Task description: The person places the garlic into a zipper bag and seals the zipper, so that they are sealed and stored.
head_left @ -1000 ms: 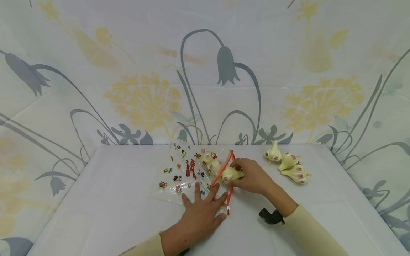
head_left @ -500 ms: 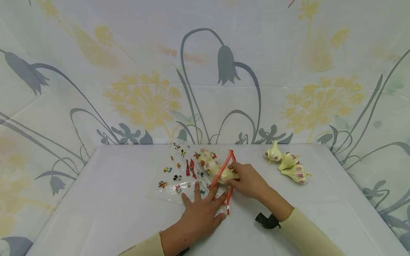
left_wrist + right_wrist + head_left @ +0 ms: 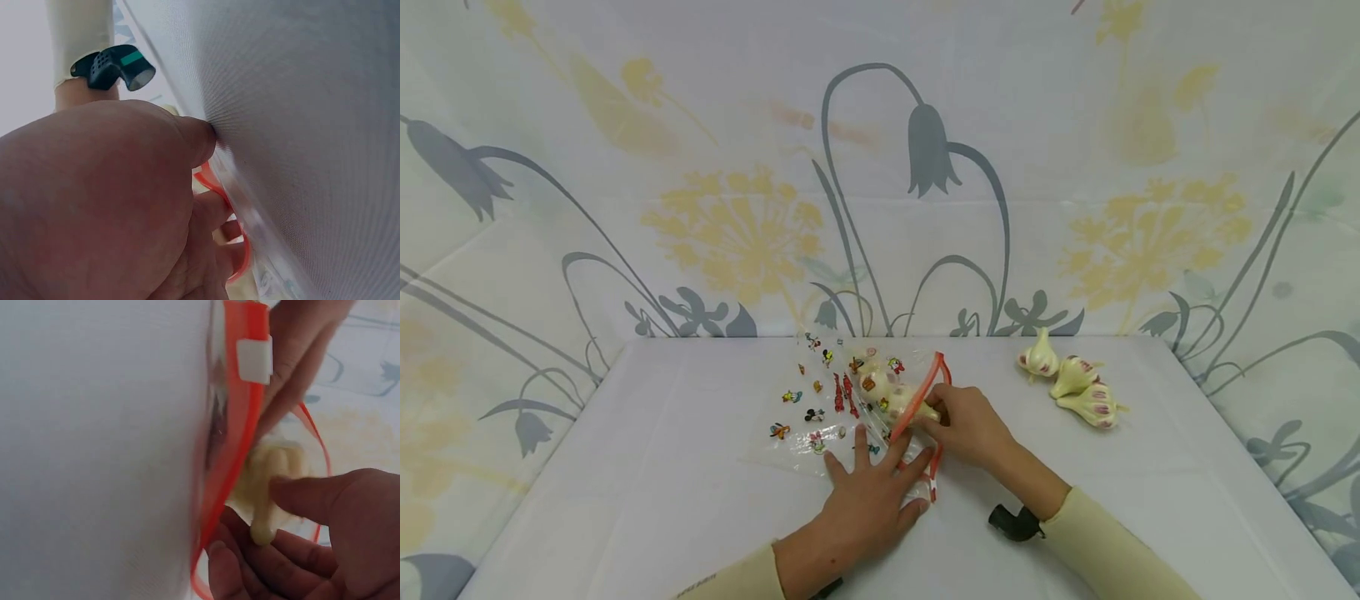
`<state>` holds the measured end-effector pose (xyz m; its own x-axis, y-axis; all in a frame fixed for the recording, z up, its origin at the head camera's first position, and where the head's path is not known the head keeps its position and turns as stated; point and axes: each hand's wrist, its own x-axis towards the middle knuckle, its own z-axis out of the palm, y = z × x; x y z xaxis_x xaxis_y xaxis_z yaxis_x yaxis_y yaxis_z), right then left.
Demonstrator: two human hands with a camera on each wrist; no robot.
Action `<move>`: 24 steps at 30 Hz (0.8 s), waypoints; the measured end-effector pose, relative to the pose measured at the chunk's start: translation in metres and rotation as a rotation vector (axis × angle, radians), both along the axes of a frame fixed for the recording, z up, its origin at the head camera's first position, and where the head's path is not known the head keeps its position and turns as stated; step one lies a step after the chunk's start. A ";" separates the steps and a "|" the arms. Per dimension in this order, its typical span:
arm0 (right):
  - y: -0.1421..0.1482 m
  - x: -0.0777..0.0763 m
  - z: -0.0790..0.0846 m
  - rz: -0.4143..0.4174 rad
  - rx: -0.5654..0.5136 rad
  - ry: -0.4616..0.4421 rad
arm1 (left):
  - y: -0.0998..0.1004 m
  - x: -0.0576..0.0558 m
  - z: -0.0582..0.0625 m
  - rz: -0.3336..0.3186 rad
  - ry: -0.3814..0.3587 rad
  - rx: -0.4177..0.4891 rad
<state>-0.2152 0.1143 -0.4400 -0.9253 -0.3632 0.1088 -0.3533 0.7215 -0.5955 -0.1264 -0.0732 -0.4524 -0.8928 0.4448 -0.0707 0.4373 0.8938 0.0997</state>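
A clear zip bag (image 3: 797,454) with cartoon prints lies flat, its red-edged mouth (image 3: 234,450) facing right and standing open. Across the near part of the bag my left hand (image 3: 861,512) presses with spread, straight fingers. My right hand (image 3: 970,425) reaches into the mouth and pinches a garlic bulb (image 3: 278,465) by its stem between thumb and fingers. That bulb's body is inside the bag, seen partly through the plastic in the head view. Further in, other garlic (image 3: 872,373) shows through the film; how many bulbs is unclear.
Right of the bag, near the table's back edge, lie three more garlic bulbs (image 3: 1077,377) close together. Dark wrist cameras are on both wrists, the right one (image 3: 1015,522) in plain sight. A flower-printed cloth (image 3: 880,208) hangs behind the white table (image 3: 670,467).
My right hand has moved left, pushing the garlic bulb from the bag's mouth deeper inside. The garlic within has shifted slightly left. My left hand has stayed on the bag.
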 end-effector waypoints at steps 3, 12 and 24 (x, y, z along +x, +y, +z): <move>-0.004 -0.001 -0.005 0.008 -0.021 0.029 | 0.000 0.000 0.000 0.007 -0.011 -0.001; -0.009 -0.008 -0.014 -0.022 -0.065 0.075 | 0.001 -0.001 0.000 0.004 -0.003 -0.009; -0.015 -0.010 -0.018 -0.106 -0.087 0.010 | 0.001 0.001 0.001 0.000 0.032 -0.020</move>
